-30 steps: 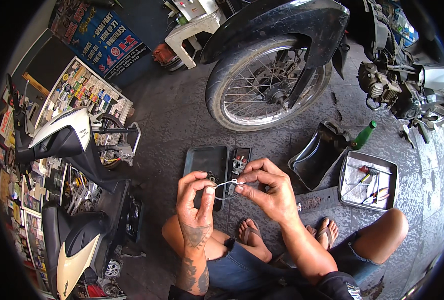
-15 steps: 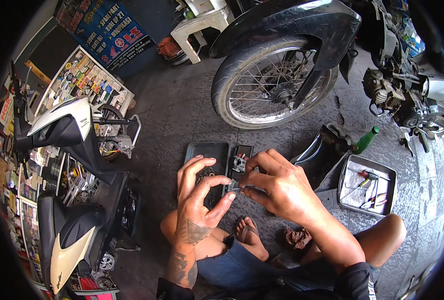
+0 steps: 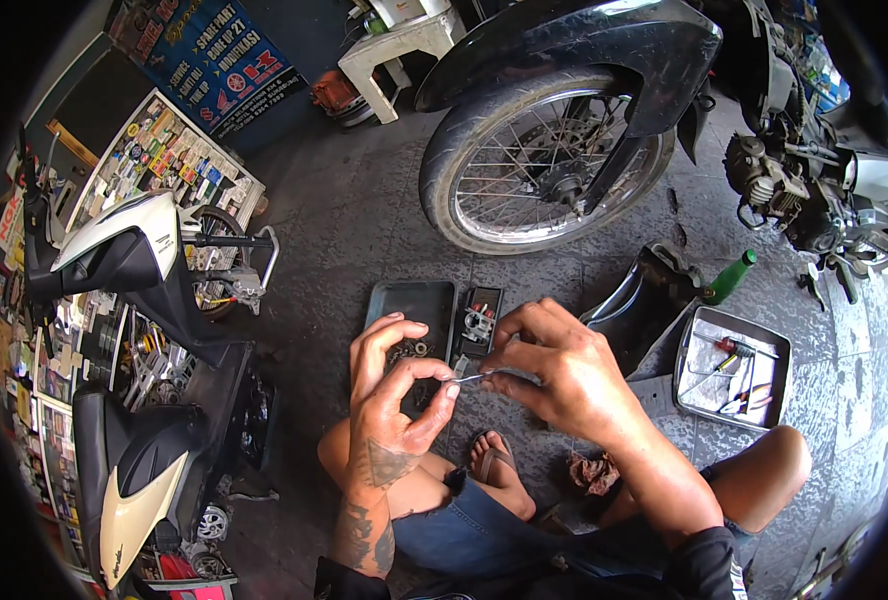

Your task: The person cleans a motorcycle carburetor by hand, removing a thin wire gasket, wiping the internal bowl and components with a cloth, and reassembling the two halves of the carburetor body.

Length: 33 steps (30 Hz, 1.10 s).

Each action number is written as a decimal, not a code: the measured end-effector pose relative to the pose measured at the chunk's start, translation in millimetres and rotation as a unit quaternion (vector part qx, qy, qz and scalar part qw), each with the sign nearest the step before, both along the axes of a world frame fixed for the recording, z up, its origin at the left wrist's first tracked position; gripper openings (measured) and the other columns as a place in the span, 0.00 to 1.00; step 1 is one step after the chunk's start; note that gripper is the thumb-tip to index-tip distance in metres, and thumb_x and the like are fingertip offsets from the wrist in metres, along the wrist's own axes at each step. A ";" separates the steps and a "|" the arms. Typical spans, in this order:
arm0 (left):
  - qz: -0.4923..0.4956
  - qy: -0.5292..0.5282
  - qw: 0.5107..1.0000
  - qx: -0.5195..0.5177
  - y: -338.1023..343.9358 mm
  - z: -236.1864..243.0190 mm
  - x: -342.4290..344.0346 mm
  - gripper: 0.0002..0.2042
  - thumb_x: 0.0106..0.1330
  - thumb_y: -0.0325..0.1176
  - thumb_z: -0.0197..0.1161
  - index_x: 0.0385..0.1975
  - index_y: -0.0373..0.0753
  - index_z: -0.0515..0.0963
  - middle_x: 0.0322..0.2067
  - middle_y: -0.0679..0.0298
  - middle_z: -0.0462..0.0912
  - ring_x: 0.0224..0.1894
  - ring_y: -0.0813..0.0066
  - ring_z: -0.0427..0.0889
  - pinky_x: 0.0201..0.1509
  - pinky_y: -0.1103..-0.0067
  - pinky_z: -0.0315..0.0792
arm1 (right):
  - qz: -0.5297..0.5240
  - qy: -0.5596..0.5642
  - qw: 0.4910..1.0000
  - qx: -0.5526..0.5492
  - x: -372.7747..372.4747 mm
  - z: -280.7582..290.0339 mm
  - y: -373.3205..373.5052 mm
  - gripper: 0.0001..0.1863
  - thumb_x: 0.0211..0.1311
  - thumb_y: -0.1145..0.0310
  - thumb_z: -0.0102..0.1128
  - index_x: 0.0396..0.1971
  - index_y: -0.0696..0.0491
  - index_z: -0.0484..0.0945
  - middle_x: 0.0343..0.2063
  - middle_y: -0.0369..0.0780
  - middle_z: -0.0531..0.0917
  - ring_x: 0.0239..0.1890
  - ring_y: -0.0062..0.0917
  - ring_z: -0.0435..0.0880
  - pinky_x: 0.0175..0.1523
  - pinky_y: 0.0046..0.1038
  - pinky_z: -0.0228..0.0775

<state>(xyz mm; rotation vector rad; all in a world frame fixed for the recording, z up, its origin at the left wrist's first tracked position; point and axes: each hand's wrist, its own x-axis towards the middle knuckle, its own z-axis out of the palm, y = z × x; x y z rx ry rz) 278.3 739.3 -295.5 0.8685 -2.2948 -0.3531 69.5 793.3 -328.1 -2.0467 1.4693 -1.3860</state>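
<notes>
My left hand (image 3: 394, 420) has thumb and index finger closed on the end of a thin metal wire (image 3: 469, 378), its middle and ring fingers curled loosely above. My right hand (image 3: 554, 380) pinches the same wire from the right, its fingertips partly hidden. Just beyond them are a dark plastic tray (image 3: 409, 292) holding small metal parts (image 3: 421, 349) and a carburetor-like metal part (image 3: 478, 322) in a dark holder. My crossed legs and sandalled foot (image 3: 504, 470) show below, with a reddish rag (image 3: 592, 472) beside them.
A motorbike front wheel (image 3: 564, 180) stands ahead, an engine (image 3: 764, 175) at right. A black bag-like piece (image 3: 644, 290), green bottle (image 3: 729, 278) and tool tray (image 3: 784, 385) lie to the right. A white scooter (image 3: 134, 240), display case (image 3: 154, 150) and stool (image 3: 394, 50) are at left and back.
My right hand has rolled over and shifted right, so more of its back shows. The wire loop seen earlier is now mostly hidden, and the reddish rag has come into sight.
</notes>
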 end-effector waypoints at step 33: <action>0.023 0.119 0.989 0.090 -1.2 4.8 10.1 0.07 0.53 0.30 0.70 0.30 0.39 0.83 0.54 0.57 0.75 0.60 0.60 0.72 0.60 0.66 0.65 | 0.017 -0.184 0.983 0.011 6.5 -16.1 -2.7 0.09 0.48 0.68 0.75 0.31 0.51 0.87 0.34 0.36 0.80 0.40 0.30 0.80 0.45 0.32 0.74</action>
